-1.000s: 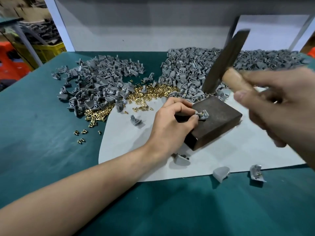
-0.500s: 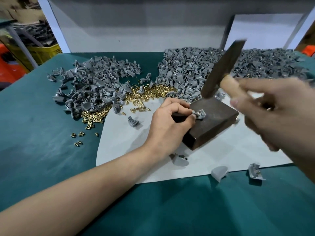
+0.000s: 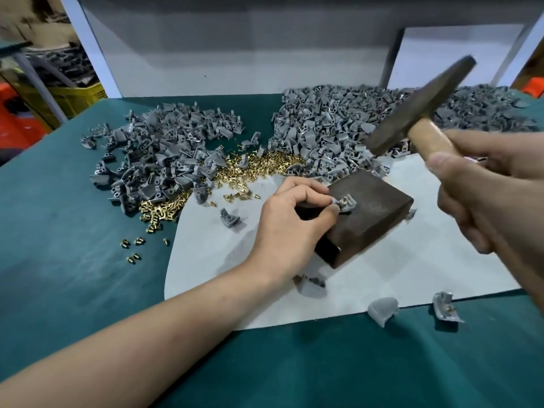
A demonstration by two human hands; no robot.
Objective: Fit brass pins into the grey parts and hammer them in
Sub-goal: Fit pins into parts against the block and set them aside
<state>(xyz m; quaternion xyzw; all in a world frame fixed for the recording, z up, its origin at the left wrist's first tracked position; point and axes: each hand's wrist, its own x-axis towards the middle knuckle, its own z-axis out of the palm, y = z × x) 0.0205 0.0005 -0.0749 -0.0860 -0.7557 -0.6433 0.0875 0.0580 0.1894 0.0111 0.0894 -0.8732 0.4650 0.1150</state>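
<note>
My left hand [image 3: 290,219] pinches a small grey part [image 3: 345,202] with a brass pin in it, held flat on a dark metal block [image 3: 374,213]. My right hand [image 3: 488,192] grips the wooden handle of a hammer [image 3: 418,110]. The hammer's dark steel head hangs raised above and to the right of the block, its lower face tilted toward the part. Loose brass pins [image 3: 256,164] lie in a heap behind the block.
Two big heaps of grey parts [image 3: 164,154] [image 3: 332,119] sit at the back on the green table [image 3: 73,231]. A white sheet [image 3: 412,266] lies under the block. Single grey parts [image 3: 231,220] [image 3: 382,309] [image 3: 446,306] lie near the sheet's edges. A grey wall stands behind.
The hammer has swung up and to the right, away from the block. My left hand keeps holding the part in the same place on the block.
</note>
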